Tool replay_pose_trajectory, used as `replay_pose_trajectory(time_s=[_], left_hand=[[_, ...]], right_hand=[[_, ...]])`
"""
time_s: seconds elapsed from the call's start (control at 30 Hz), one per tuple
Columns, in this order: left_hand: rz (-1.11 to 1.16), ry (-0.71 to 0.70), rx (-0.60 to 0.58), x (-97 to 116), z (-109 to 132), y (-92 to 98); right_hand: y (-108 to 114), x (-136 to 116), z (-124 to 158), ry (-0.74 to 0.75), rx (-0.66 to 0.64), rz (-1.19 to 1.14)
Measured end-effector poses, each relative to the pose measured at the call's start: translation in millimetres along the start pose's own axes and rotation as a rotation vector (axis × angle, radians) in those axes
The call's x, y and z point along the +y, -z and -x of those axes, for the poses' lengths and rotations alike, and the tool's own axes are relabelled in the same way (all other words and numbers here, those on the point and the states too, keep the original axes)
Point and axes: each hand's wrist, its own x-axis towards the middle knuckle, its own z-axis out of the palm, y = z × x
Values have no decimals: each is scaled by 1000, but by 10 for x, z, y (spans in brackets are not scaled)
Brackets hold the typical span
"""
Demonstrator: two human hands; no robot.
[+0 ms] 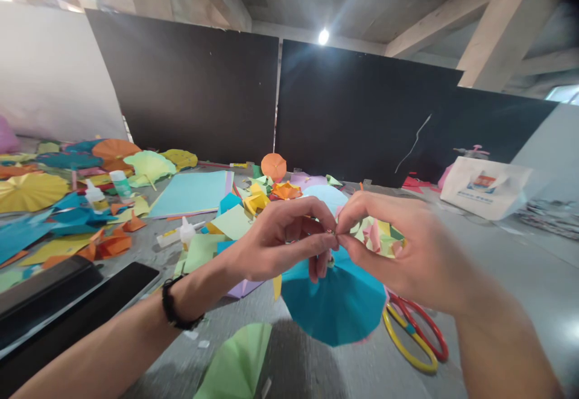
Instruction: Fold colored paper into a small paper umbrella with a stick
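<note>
My left hand [289, 236] and my right hand [398, 245] meet fingertip to fingertip in front of me, both closed in a pinch. Something tiny, partly reddish, shows between the fingertips, too small and hidden to name. Just below is a round, pleated blue paper disc [335, 308], shaped like a small parasol top. The left hand's lower fingers curl by a small pale piece at its centre; whether they grip it is unclear. Scissors [420, 338] with red and yellow handles lie right of the disc, their blades hidden. A pleated light-green paper piece [237, 363] lies nearer to me.
Loose coloured paper, folded pieces and a stack of light-blue sheets [190, 194] spread across the table's left and middle. Glue bottles [186, 231] stand among them. Dark phone-like slabs [90, 314] lie front left. A white bag [486, 188] sits back right, before black panels [362, 109].
</note>
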Motion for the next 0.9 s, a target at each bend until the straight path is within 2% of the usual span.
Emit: replay_pose_trajectory(time_s=[0.17,0.3,0.43,0.57,0.63,0.8,0.9], left_hand=[[84,-40,-7,19,-15,6],[105,-67,-1,50,-36,42],[50,-31,-16,24,-43,82],[35,-1,-34,-41,-53,119],[28,9,-50,-62,-56,131],[55,26,-73,-70,-57,124],[64,17,-89,-69,-59,116]], right_hand=[[-15,51,-5,103,2,3],[18,104,-36,116,-16,-140],[96,214,-41,-44,-5,-144],[164,403,-19,-342,54,-7],[181,490,-16,-437,42,43],[114,634,-93,-507,-134,237],[0,758,-167,-538,-138,334]])
